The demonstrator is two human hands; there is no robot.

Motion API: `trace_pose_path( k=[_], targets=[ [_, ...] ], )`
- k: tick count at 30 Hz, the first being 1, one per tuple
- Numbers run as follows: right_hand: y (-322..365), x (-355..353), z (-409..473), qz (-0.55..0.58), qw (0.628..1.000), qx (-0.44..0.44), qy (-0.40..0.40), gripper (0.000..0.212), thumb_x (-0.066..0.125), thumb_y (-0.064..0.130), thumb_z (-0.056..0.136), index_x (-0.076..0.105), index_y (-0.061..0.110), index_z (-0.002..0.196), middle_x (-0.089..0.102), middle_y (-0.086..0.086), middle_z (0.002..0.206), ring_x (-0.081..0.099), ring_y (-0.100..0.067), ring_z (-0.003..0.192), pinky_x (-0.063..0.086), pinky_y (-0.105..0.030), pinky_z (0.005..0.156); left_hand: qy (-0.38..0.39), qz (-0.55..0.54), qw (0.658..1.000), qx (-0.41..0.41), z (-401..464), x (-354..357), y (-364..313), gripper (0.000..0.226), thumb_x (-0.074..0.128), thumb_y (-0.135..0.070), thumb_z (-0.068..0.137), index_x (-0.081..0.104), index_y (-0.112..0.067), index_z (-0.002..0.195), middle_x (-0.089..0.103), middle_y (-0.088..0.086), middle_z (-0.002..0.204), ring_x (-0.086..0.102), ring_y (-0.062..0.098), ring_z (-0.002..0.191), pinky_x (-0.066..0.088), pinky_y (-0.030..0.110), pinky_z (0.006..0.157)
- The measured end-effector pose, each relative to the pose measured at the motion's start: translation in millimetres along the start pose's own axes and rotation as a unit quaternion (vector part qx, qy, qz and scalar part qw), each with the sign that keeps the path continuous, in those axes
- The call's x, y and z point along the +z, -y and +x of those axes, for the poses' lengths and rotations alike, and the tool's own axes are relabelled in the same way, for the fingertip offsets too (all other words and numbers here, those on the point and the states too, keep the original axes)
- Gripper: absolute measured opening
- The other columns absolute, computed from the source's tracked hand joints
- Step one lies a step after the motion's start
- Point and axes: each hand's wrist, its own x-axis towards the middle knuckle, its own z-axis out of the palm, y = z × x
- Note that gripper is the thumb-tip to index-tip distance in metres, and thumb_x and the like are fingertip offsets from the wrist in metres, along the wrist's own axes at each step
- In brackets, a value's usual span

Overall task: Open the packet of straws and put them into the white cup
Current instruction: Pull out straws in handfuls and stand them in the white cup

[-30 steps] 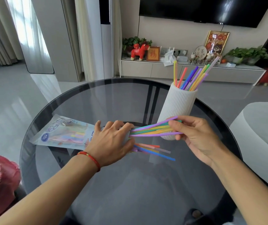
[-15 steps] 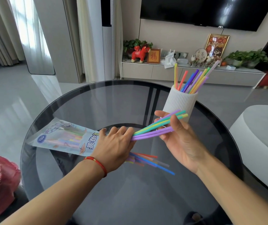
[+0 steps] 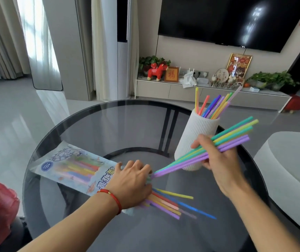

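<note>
So the right hand has a fistful of long pastel plastic straws, greens, yellows and purples, fingers curled shut around the middle of the bundle. It sits right in front of the tall ribbed white cup, basically at the cup's lower wall, so it's by far the nearer hand for the drop.

What matters is the bundle's long axis. It's lying on a shallow diagonal, far tips pointing up and off to the right of the cup, near tips trailing down and left from the cup's base toward the other hand. The cup opening faces straight up and already has a bunch of coloured straws standing in it. So I'd guess the bundle has to be swung upright and lifted over the rim before it can go in. As held now, it crosses in front of the cup's side.

The left hand is palm down, fingers bent, pressing on the open end of the clear printed plastic straw packet, which lies flat on the round dark glass worktop, left of the cup. A loose fan of straws sticks out from under that hand toward the cup's near side, so plenty left to move.
</note>
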Motion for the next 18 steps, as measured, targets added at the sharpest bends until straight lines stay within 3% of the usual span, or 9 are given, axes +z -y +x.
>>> trace_pose_path(
  k=[4,7,9,10,12,13,16,18],
  targets=[
    [23,-30,8,-0.094,0.991,-0.075,-0.064,0.029,0.063,0.04,0.091,0.074,0.026,0.068,0.075,0.013,0.075,0.072,-0.003,0.073,0.055,-0.024,0.06,0.017,0.013,1.0,0.011,1,6,-1,0.039,0.041,-0.05,0.091,0.047,-0.034,0.127,0.049,-0.002,0.127,0.045,0.023,0.12,0.03,0.049,0.107],
    [34,-25,13,-0.182,0.97,-0.141,-0.07,0.028,0.065,0.033,0.093,0.073,0.024,0.067,0.075,0.019,0.07,0.071,0.001,0.069,0.05,-0.013,0.054,0.018,0.003,1.0,0.01,2,8,-1,0.038,0.04,-0.051,0.093,0.047,-0.037,0.127,0.047,-0.002,0.127,0.044,0.023,0.12,0.029,0.052,0.109],
    [25,-13,15,-0.254,0.957,-0.128,-0.061,0.027,0.069,0.024,0.094,0.074,0.017,0.068,0.076,0.011,0.07,0.071,-0.004,0.069,0.055,-0.024,0.056,0.019,-0.003,1.0,0.008,2,7,0,0.038,0.04,-0.051,0.093,0.047,-0.038,0.128,0.047,-0.002,0.127,0.044,0.022,0.121,0.028,0.053,0.111],
    [17,-6,15,-0.282,0.953,-0.102,-0.048,0.026,0.07,0.021,0.095,0.075,0.009,0.072,0.078,0.002,0.072,0.072,-0.012,0.071,0.058,-0.034,0.061,0.021,-0.007,1.0,0.008,2,7,0,0.039,0.04,-0.051,0.093,0.048,-0.038,0.128,0.047,-0.002,0.128,0.044,0.022,0.121,0.027,0.053,0.112],
    [3,4,12,-0.298,0.953,-0.046,-0.019,0.026,0.071,0.018,0.095,0.073,-0.003,0.081,0.078,-0.014,0.081,0.074,-0.029,0.078,0.06,-0.043,0.065,0.024,-0.015,1.0,0.008,2,5,0,0.039,0.04,-0.051,0.093,0.048,-0.037,0.129,0.046,-0.002,0.129,0.043,0.021,0.123,0.026,0.055,0.113],
    [-2,4,11,-0.293,0.955,-0.035,-0.018,0.025,0.071,0.019,0.094,0.073,-0.004,0.083,0.078,-0.014,0.081,0.075,-0.027,0.077,0.061,-0.041,0.062,0.026,-0.015,0.999,0.009,2,4,0,0.04,0.04,-0.051,0.093,0.047,-0.037,0.13,0.046,-0.002,0.13,0.043,0.022,0.123,0.026,0.055,0.113],
    [-6,-3,12,-0.26,0.964,-0.034,-0.035,0.021,0.072,0.02,0.095,0.075,0.003,0.084,0.075,0.009,0.079,0.073,0.003,0.071,0.052,-0.015,0.044,0.031,-0.012,0.999,0.012,2,4,-1,0.04,0.04,-0.052,0.094,0.047,-0.036,0.131,0.045,-0.002,0.13,0.042,0.022,0.124,0.025,0.057,0.113],
    [-9,-4,11,-0.255,0.967,-0.009,-0.02,0.02,0.072,0.02,0.095,0.077,0.006,0.082,0.073,0.012,0.077,0.069,0.009,0.064,0.048,-0.011,0.044,0.034,-0.01,0.999,0.014,2,4,-2,0.04,0.038,-0.052,0.095,0.047,-0.036,0.131,0.045,-0.001,0.129,0.042,0.022,0.122,0.026,0.057,0.113]
  ],
)
